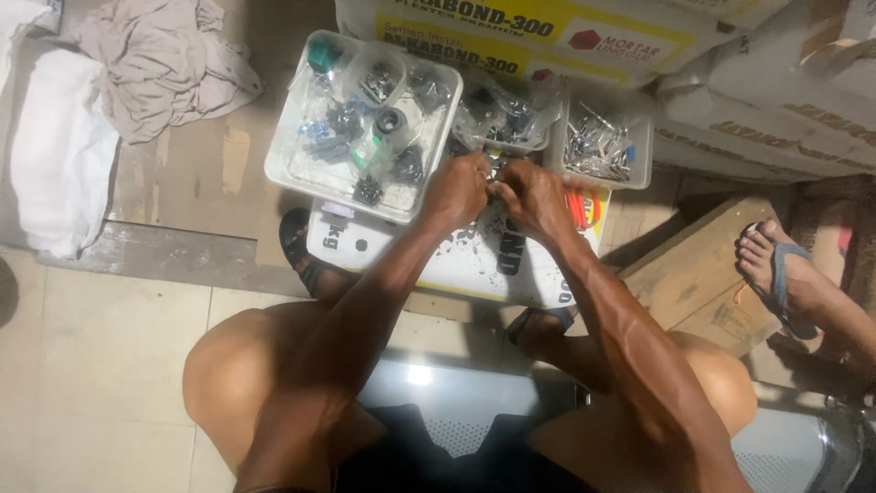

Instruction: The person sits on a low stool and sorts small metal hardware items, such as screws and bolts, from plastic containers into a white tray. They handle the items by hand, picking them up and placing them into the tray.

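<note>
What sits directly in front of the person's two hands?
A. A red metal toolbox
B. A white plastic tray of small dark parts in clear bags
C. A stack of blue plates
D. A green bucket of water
B: just beyond the left hand and right hand, which meet over a small item, lies the white plastic tray with bagged dark parts.
</note>
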